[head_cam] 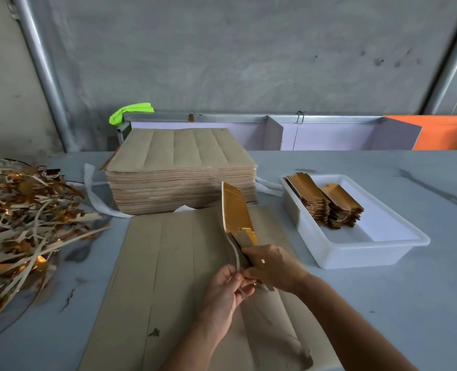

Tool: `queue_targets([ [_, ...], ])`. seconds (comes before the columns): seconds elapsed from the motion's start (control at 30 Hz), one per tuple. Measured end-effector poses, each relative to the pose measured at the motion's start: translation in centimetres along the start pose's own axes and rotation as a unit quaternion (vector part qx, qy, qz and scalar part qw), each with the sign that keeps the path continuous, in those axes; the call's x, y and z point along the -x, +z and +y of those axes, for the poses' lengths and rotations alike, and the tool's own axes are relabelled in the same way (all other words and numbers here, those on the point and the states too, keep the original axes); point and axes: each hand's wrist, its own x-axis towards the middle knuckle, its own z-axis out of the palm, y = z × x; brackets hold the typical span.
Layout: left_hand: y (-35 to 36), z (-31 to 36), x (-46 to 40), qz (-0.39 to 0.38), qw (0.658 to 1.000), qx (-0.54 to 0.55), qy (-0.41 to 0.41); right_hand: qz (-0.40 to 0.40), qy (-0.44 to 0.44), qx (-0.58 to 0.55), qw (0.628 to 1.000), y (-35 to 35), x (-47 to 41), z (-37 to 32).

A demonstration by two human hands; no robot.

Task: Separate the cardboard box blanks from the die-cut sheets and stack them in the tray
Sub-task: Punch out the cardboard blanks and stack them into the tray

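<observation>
A brown die-cut sheet (168, 269) lies flat on the table in front of me. Its right-hand strip is lifted: a gold-faced box blank (238, 210) stands nearly upright over the sheet. My right hand (272, 266) grips the blank's lower end. My left hand (222, 293) pinches a thin pale waste strip (234, 250) that curves up along the blank's left edge. A tall stack of die-cut sheets (179, 172) sits behind. The white tray (355, 253) at the right holds two stacks of gold blanks (326, 204).
A heap of gold and pale waste strips (26, 218) covers the table's left side. White strapping (93, 194) lies beside the tall stack. A grey wall, metal poles and a green cloth (131, 111) stand behind the table.
</observation>
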Motion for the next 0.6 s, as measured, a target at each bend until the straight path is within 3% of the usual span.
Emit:
queue_targets([
  [0.1,0.0,-0.1,-0.1,0.021,1.0,0.016,0.001,0.02,0.007,0.012,1.0,0.0,0.0,0.7],
  [0.3,0.0,-0.4,-0.3,0.022,0.999,-0.023,0.009,0.117,0.145,0.041,0.982,1.6,-1.5,0.6],
  [0.47,0.2,-0.7,-0.2,0.019,0.999,-0.048,0.006,0.13,0.163,0.117,0.971,2.0,-3.3,-1.0],
  [0.6,0.7,-0.1,-1.5,0.074,0.995,-0.055,-0.047,0.128,0.153,0.093,0.975,1.9,-3.7,-0.8],
])
